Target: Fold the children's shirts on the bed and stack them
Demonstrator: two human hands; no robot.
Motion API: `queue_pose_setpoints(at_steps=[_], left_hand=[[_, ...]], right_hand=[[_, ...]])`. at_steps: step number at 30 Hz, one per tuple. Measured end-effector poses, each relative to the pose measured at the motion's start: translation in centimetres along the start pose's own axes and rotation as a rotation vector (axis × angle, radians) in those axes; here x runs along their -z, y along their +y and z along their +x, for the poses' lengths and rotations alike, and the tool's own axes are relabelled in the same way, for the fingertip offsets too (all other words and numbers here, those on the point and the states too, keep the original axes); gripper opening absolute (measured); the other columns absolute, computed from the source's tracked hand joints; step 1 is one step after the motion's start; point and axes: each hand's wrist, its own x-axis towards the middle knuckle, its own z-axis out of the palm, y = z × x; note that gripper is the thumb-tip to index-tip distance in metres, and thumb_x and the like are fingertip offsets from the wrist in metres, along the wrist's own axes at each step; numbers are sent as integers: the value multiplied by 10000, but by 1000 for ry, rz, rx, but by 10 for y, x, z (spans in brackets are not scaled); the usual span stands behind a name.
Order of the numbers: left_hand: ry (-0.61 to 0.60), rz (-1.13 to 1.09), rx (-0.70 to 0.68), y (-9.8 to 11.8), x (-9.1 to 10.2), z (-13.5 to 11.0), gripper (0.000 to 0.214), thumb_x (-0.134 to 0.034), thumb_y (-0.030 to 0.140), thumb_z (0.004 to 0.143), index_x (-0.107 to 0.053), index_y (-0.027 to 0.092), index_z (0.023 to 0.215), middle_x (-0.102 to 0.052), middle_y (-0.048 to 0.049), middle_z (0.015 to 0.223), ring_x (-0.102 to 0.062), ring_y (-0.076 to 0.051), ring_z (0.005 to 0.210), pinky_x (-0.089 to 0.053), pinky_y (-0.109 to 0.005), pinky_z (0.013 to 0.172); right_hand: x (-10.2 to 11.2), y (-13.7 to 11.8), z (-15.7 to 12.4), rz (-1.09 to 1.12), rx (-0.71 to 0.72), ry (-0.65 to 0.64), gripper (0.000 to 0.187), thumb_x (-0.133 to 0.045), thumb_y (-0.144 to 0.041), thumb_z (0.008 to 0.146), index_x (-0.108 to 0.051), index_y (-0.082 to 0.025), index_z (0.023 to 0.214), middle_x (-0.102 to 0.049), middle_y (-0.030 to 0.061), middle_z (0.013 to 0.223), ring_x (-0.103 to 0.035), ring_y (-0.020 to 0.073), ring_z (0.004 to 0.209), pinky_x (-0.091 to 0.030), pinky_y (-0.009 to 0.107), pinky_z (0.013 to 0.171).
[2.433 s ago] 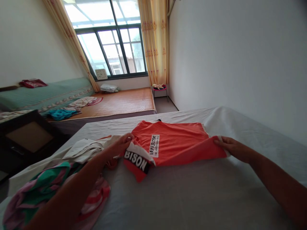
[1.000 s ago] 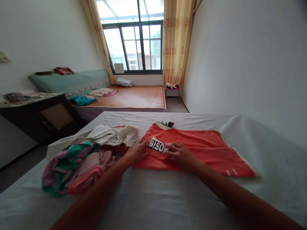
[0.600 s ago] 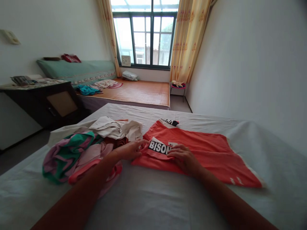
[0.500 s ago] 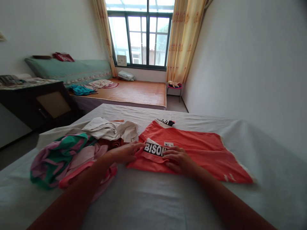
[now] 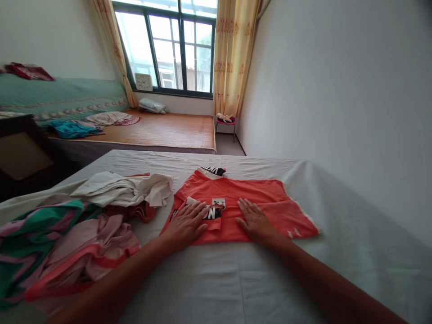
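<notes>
An orange-red T-shirt (image 5: pixel 266 193) lies flat and partly folded on the white sheet (image 5: pixel 216 279). One sleeve, with a black band and white letters, is turned in over its body; another lettered black band shows at the far edge. My left hand (image 5: pixel 189 222) rests flat on that folded sleeve, covering part of the lettering, fingers stretched out. Palm down on the middle of the shirt is my right hand (image 5: pixel 256 220), its fingers straight and slightly apart. A small white patch (image 5: pixel 218 202) on the shirt lies between the hands.
Left of the shirt lie cream clothes (image 5: pixel 118 189), a pink garment (image 5: pixel 91 247) and a green-and-pink garment (image 5: pixel 40 238). Beyond the sheet stands a bed with a brown mat (image 5: pixel 175 130). A dark cabinet (image 5: pixel 27 153) is at the left, a white wall (image 5: pixel 330 90) at the right.
Both hands have gone from gripping the sleeve's lettered band to lying flat, the right one farther right on the shirt. The view has turned right, so everything sits more to the left.
</notes>
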Motion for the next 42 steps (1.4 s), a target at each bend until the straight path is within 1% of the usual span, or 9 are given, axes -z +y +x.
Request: queue_pose_setpoints(at_steps=[4,7,12,19,25,30,34,38,42], left_hand=[[21,3,5,-6,2,-4,531,-341,481,953,-317,298,1451,-380,-25,1484,-325,-210,1370,-188,-399,1137],[31,-12,-5,-6,2,-3,526,-349,482,952,-324,306,1447,-401,-17,1473,-335,-205,1364,-194,-393,1136],[60,-25,18,-9,0,-3,457,-332,416,968,-395,316,1409,-427,-23,1455,-339,-212,1359,-222,-408,1130],[47,44,279,-20,8,-8,439,-372,373,947,-487,240,1349,-408,-107,1457,-346,-282,1347,-307,-461,1071],[62,44,186,-18,15,-9,389,-406,320,939,-511,307,1313,-490,-33,1401,-373,-236,1329,-282,-429,1089],[15,31,170,-14,27,-2,346,-409,324,933,-566,292,1240,-542,-36,1340,-410,-225,1295,-289,-418,1085],[-52,26,145,-20,46,16,299,-419,354,923,-645,275,1103,-580,-47,1287,-439,-239,1267,-282,-432,1083],[-90,-16,222,-53,57,54,337,-451,360,890,-605,273,1176,-566,-66,1309,-477,-254,1236,-308,-442,1054],[-2,-303,541,-100,50,104,387,-550,366,810,-610,193,1151,-605,-125,1248,-513,-276,1197,-372,-363,986]], right_hand=[[9,81,-49,-149,-224,27,630,-254,-513,940,-317,-164,1460,-341,92,1501,-269,245,1393,-218,460,1132],[16,120,-74,-211,-280,70,565,-245,-450,941,-354,-215,1443,-376,50,1487,-269,230,1392,-232,451,1128],[21,150,-72,-136,-353,173,495,-251,-383,934,-438,-250,1372,-485,46,1409,-419,224,1292,-355,444,1052],[30,179,-66,82,-451,267,412,-441,-563,810,-611,-230,985,-655,93,1139,-606,287,1024,-488,427,857],[40,194,-74,106,-480,297,457,-512,-541,792,-577,-239,1128,-696,75,928,-672,268,835,-529,373,702],[47,182,-49,-96,-137,345,414,-436,-395,855,-571,-193,1190,-616,127,1208,-571,288,1109,-447,452,950],[51,159,-4,-69,-2,192,386,-399,-336,893,-559,-245,1233,-605,66,1261,-521,238,1191,-434,396,995],[42,177,40,-99,-207,169,461,-421,-325,854,-548,-147,1260,-579,143,1294,-507,267,1220,-411,415,1016],[34,221,66,11,-351,123,528,-510,-396,775,-572,-151,1239,-617,146,1243,-568,293,1138,-442,436,960]])
